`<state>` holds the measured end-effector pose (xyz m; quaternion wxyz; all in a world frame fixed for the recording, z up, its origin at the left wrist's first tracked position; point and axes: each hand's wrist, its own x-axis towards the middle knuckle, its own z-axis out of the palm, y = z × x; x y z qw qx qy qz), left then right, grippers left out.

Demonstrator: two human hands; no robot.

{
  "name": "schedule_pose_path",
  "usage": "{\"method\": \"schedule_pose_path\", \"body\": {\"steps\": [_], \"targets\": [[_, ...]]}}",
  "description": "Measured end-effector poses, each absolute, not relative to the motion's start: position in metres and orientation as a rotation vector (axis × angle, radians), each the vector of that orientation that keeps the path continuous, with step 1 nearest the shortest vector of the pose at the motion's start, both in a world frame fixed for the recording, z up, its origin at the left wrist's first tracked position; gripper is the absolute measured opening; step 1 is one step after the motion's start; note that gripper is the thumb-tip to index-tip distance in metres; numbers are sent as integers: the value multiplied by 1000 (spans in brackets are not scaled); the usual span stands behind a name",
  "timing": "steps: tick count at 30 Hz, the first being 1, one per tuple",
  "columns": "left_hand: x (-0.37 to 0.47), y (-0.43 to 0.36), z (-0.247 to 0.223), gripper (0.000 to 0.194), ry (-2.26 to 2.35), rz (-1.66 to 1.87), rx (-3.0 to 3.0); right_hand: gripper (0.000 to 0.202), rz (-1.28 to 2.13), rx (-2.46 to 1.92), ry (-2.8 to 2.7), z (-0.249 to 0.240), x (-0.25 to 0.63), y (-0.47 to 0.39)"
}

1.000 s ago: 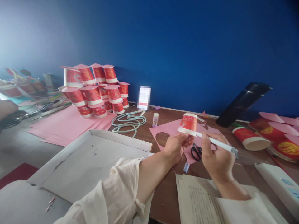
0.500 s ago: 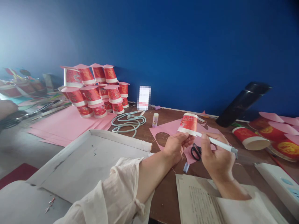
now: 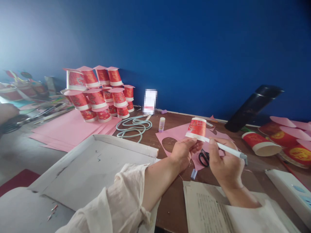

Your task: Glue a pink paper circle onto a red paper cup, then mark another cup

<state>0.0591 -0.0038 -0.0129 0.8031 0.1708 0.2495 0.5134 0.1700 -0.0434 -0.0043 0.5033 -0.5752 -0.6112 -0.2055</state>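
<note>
Between the fingers of my left hand (image 3: 183, 152) is a red paper cup (image 3: 197, 128) with a white rim, its wide end facing down toward me. My right hand (image 3: 225, 161) is closed around a white marker (image 3: 228, 149), whose tip end meets the cup's rim; whether it touches cannot be made out. Below the cup lie black-handled scissors (image 3: 204, 158) on cut pink paper (image 3: 175, 131) with a round hole in it. A small blue-grey cap (image 3: 193, 174) rests near my left wrist. A glue stick (image 3: 161, 124) stands uncapped behind.
Stacked red cups with pink paper (image 3: 94, 97) stand at the left back. Nearer are pink sheets (image 3: 63, 127), a pale cable (image 3: 133, 127) and an open white box lid (image 3: 97, 168). On the right are a leaning black bottle (image 3: 252, 106), a lying cup (image 3: 257, 142) and a power strip (image 3: 291, 187).
The cup has shifted very slightly to the right with my left hand. My right hand and the marker stay almost still.
</note>
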Motion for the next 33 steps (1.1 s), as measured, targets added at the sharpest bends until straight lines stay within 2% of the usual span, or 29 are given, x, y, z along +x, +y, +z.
{"method": "schedule_pose_path", "body": {"steps": [33], "targets": [[58, -4, -12, 5, 546, 1097, 364, 26, -506, -1455, -1472, -7, 171, -43]]}}
